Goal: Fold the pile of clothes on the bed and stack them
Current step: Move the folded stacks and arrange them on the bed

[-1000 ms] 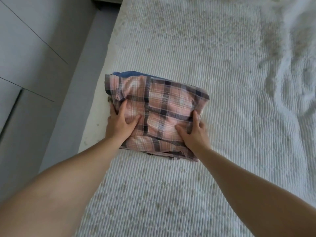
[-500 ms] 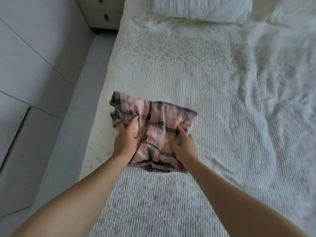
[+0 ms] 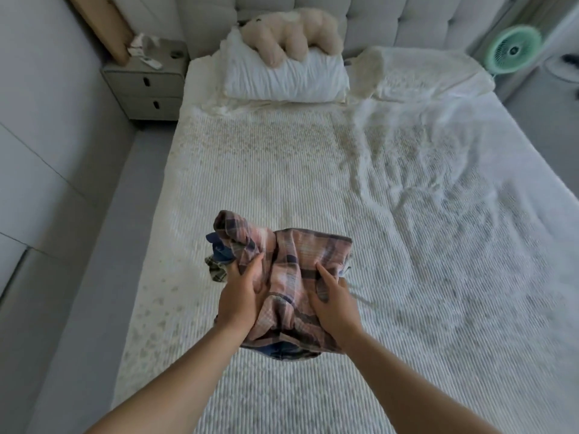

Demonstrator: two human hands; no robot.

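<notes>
A stack of folded clothes is lifted off the white bed (image 3: 282, 170), topped by a pink plaid garment (image 3: 297, 261). Blue fabric (image 3: 219, 250) and a bit of darker plaid cloth poke out at its left side, and more blue shows under the near edge. My left hand (image 3: 239, 297) grips the stack's left side with the thumb on top. My right hand (image 3: 333, 303) grips the right side, thumb pressed into the plaid. The stack sags and wrinkles between both hands.
A white pillow (image 3: 285, 75) with a beige plush toy (image 3: 291, 32) lies at the head of the bed. A grey nightstand (image 3: 147, 83) stands at the back left. A green fan (image 3: 513, 50) is at the back right. The sheet is rumpled on the right (image 3: 438, 189).
Both hands went from pressing on the stack lying on the bed to gripping it and lifting it toward me. My view has tilted up to take in the headboard.
</notes>
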